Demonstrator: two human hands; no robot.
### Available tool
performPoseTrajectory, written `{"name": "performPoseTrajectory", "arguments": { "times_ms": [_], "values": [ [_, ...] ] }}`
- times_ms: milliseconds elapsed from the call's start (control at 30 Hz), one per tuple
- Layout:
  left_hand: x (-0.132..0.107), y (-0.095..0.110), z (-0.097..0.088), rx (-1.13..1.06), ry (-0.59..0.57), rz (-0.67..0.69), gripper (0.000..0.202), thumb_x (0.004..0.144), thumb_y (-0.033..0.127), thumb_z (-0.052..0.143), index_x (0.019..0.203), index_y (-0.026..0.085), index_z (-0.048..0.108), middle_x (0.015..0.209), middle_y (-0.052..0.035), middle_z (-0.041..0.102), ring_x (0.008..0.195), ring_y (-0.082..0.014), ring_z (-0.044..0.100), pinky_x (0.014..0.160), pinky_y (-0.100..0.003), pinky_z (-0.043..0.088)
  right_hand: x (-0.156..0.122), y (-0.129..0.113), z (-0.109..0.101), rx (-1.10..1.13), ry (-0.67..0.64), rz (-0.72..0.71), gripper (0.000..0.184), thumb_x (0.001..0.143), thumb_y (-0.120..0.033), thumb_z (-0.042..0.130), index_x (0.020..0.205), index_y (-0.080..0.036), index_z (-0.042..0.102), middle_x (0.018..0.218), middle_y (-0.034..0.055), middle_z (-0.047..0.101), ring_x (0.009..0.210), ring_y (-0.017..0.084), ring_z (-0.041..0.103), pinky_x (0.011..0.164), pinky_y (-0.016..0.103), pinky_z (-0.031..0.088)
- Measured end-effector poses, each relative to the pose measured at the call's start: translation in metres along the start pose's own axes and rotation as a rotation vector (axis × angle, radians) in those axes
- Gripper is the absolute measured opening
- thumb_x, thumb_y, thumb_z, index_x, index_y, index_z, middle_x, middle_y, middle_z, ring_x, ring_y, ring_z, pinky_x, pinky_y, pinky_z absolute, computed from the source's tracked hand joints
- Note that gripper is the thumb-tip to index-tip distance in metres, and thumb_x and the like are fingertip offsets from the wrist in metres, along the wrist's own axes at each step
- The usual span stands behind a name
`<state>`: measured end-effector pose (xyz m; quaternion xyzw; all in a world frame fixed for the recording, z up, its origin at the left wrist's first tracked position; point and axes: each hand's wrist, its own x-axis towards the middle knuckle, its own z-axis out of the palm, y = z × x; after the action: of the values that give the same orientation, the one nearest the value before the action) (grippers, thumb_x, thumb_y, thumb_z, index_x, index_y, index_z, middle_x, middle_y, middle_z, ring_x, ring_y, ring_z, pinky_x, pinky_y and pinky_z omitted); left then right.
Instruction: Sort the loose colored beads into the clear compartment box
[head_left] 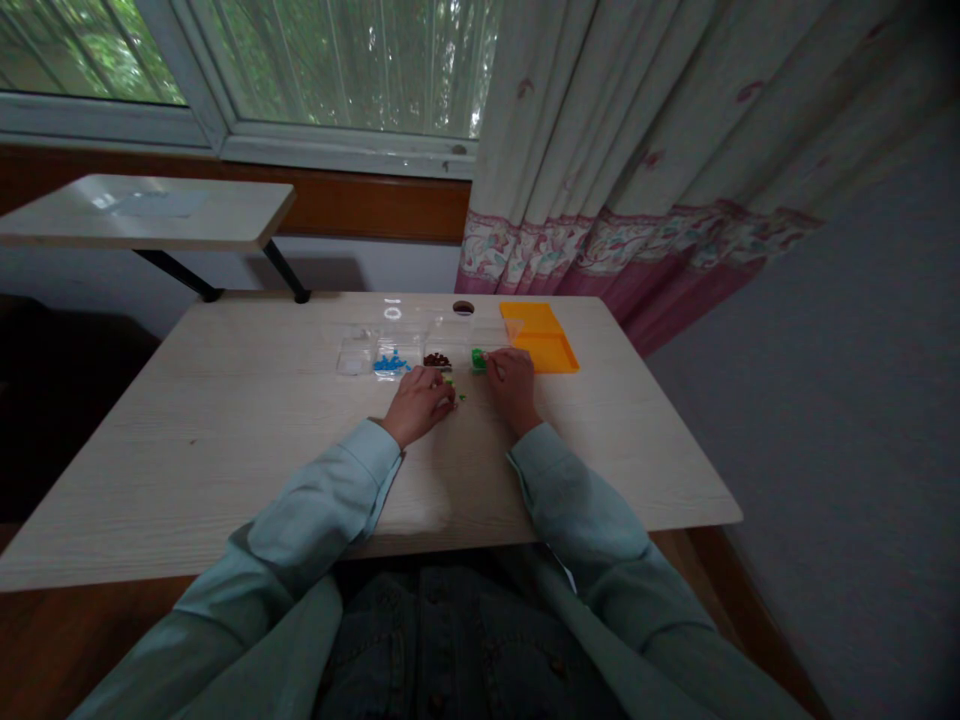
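My left hand (pixel 418 404) rests low over the table, fingers curled together around a small yellow-green piece (pixel 448 380), whose exact kind is too small to make out. A loose green bit (pixel 463 398) lies on the table just right of those fingertips. My right hand (pixel 513 384) has its fingertips pinched at the edge of a clear compartment of green pieces (pixel 478 357); whatever sits between them is hidden. Beyond my left hand are clear boxes with blue pieces (pixel 390 362) and dark brown pieces (pixel 437 360). A clear compartment (pixel 355 356) stands at the left end.
An orange tray (pixel 551 350) lies open right of my right hand. A dark round hole (pixel 463 308) is in the table (pixel 247 430) near its back edge. A raised shelf (pixel 225 215) stands at the back left, and a curtain (pixel 570 180) hangs behind.
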<state>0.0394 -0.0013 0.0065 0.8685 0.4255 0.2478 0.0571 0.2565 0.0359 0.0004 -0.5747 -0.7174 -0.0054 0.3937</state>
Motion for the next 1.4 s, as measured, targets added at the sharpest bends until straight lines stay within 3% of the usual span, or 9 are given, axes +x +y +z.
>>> {"name": "performPoseTrajectory", "arguments": {
  "times_ms": [300, 500, 667, 800, 967, 1200, 1400],
  "values": [
    [0.001, -0.003, 0.003, -0.032, 0.104, -0.073, 0.017, 0.092, 0.029, 0.050, 0.091, 0.018, 0.063, 0.094, -0.0087, 0.058, 0.096, -0.0245, 0.048, 0.087, -0.039, 0.039, -0.001, -0.003, 0.000, 0.017, 0.028, -0.072, 0.031, 0.095, -0.038, 0.048, 0.090, -0.019, 0.071, 0.090, 0.0074, 0.067, 0.091, 0.020, 0.056, 0.089, 0.038, 0.039],
    [0.002, -0.012, 0.006, -0.248, 0.262, -0.167, 0.017, 0.093, 0.031, 0.049, 0.088, 0.018, 0.059, 0.082, -0.0052, 0.059, 0.083, -0.0191, 0.052, 0.078, -0.033, 0.041, -0.009, -0.025, 0.001, 0.091, -0.094, -0.263, 0.021, 0.093, -0.031, 0.053, 0.099, -0.024, 0.071, 0.092, 0.0054, 0.067, 0.095, 0.020, 0.054, 0.090, 0.037, 0.040],
    [0.000, -0.015, 0.008, -0.485, 0.298, -0.268, 0.019, 0.092, 0.036, 0.052, 0.085, 0.020, 0.058, 0.074, -0.0003, 0.060, 0.071, -0.0143, 0.054, 0.069, -0.027, 0.043, -0.017, -0.040, 0.010, 0.108, -0.172, -0.394, 0.023, 0.091, -0.029, 0.056, 0.109, -0.023, 0.068, 0.094, 0.0057, 0.067, 0.096, 0.020, 0.055, 0.094, 0.037, 0.040],
    [0.001, -0.013, 0.009, -0.677, 0.282, -0.288, 0.020, 0.091, 0.039, 0.053, 0.088, 0.020, 0.056, 0.074, 0.0010, 0.063, 0.067, -0.0121, 0.059, 0.065, -0.024, 0.045, -0.019, -0.043, 0.011, 0.115, -0.164, -0.380, 0.024, 0.092, -0.029, 0.055, 0.111, -0.021, 0.067, 0.093, 0.0066, 0.068, 0.095, 0.020, 0.055, 0.094, 0.037, 0.040],
    [0.000, -0.015, 0.015, -0.856, 0.284, -0.221, 0.019, 0.092, 0.035, 0.050, 0.105, 0.021, 0.047, 0.075, 0.0017, 0.061, 0.070, -0.0119, 0.062, 0.069, -0.025, 0.048, -0.017, -0.046, 0.005, 0.119, -0.196, -0.347, 0.022, 0.093, -0.032, 0.053, 0.105, -0.023, 0.069, 0.090, 0.0056, 0.068, 0.092, 0.020, 0.056, 0.091, 0.036, 0.041],
    [0.001, -0.016, 0.017, -0.854, 0.253, -0.202, 0.024, 0.093, 0.039, 0.049, 0.107, 0.020, 0.046, 0.080, -0.0004, 0.057, 0.075, -0.0124, 0.059, 0.073, -0.027, 0.047, -0.017, -0.048, 0.002, 0.121, -0.247, -0.288, 0.022, 0.094, -0.032, 0.052, 0.098, -0.025, 0.072, 0.089, 0.0048, 0.069, 0.093, 0.019, 0.057, 0.093, 0.037, 0.041],
    [0.002, -0.011, 0.012, -0.861, 0.250, -0.204, 0.027, 0.094, 0.044, 0.045, 0.105, 0.020, 0.048, 0.081, -0.0016, 0.058, 0.076, -0.0134, 0.060, 0.073, -0.028, 0.048, -0.015, -0.043, 0.003, 0.134, -0.168, -0.306, 0.021, 0.093, -0.033, 0.053, 0.093, -0.023, 0.072, 0.087, 0.0042, 0.069, 0.091, 0.019, 0.056, 0.091, 0.034, 0.041]
  ]
}}
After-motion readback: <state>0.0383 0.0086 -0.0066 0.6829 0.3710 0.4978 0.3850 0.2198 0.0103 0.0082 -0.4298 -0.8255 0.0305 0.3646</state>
